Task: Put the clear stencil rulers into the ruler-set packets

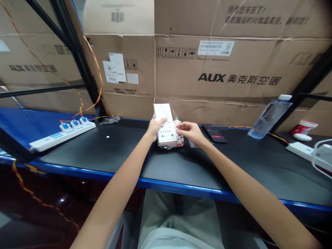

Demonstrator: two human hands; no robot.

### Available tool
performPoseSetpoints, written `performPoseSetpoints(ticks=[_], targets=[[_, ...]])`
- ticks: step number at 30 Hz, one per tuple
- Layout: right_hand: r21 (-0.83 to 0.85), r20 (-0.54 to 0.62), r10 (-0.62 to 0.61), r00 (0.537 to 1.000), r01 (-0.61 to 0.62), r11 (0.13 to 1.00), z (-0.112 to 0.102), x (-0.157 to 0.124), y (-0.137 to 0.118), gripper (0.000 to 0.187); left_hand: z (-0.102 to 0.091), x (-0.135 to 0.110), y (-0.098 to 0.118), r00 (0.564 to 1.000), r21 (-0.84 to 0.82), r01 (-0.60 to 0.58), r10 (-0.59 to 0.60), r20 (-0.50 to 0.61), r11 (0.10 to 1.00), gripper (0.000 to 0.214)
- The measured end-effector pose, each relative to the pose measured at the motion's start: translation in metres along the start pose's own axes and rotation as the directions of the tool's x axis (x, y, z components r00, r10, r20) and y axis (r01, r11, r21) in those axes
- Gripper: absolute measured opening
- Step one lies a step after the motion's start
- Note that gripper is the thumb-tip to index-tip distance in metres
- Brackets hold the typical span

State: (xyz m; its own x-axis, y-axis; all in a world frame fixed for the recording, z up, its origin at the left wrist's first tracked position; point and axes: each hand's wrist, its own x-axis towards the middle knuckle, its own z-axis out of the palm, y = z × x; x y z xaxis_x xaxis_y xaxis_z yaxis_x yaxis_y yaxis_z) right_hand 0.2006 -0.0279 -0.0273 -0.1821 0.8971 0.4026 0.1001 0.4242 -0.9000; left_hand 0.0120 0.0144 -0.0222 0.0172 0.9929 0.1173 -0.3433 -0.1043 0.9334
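Note:
A white printed pack [166, 126], in clear plastic with Chinese lettering and a "4" on its front, stands tilted above the middle of the black tabletop. My left hand [155, 128] grips its left side, the thumb lying across the front. At the right edge, my right hand [190, 131] pinches the clear plastic [178, 128] between thumb and fingertips. Behind and below the pack, more clear wrapping with red and white bits shows, partly hidden. A flat clear piece with dark print [192, 144] lies under my right hand.
A dark phone [215, 134] lies right of my right hand. Farther right are a tilted water bottle [269, 116], a red-and-white tub [304, 128] and a power strip [302, 150]. Another power strip [63, 135] is at left. Large cartons [178, 88] stand behind the black tabletop [103, 152].

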Motion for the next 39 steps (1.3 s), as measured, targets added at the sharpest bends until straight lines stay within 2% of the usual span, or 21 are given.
performPoseSetpoints(ticks=[4,12,25,33,39], targets=[[0.003,-0.041,-0.009,0.999,0.009,1.0,0.002,0.001,0.005,0.031,0.001,-0.003,-0.002,0.999,0.018,0.034,-0.035,0.041,0.999,0.023],[-0.061,-0.054,-0.067,0.996,0.063,0.996,-0.001,0.003,0.012,0.029,0.003,-0.002,-0.003,0.998,-0.018,0.058,-0.058,0.017,0.998,0.019],[-0.263,0.003,-0.159,0.987,0.154,0.952,0.004,0.0,0.012,0.013,0.004,0.002,-0.005,0.985,-0.036,0.011,-0.017,-0.171,0.999,0.014],[-0.39,0.036,-0.257,0.966,0.251,0.886,0.008,-0.003,0.011,0.012,-0.002,0.009,-0.007,0.95,-0.074,-0.075,0.049,-0.309,0.994,0.017],[-0.437,0.08,-0.299,0.951,0.303,0.847,0.012,-0.009,0.007,0.016,-0.003,0.011,-0.007,0.927,-0.106,-0.111,0.064,-0.37,0.988,0.019]])
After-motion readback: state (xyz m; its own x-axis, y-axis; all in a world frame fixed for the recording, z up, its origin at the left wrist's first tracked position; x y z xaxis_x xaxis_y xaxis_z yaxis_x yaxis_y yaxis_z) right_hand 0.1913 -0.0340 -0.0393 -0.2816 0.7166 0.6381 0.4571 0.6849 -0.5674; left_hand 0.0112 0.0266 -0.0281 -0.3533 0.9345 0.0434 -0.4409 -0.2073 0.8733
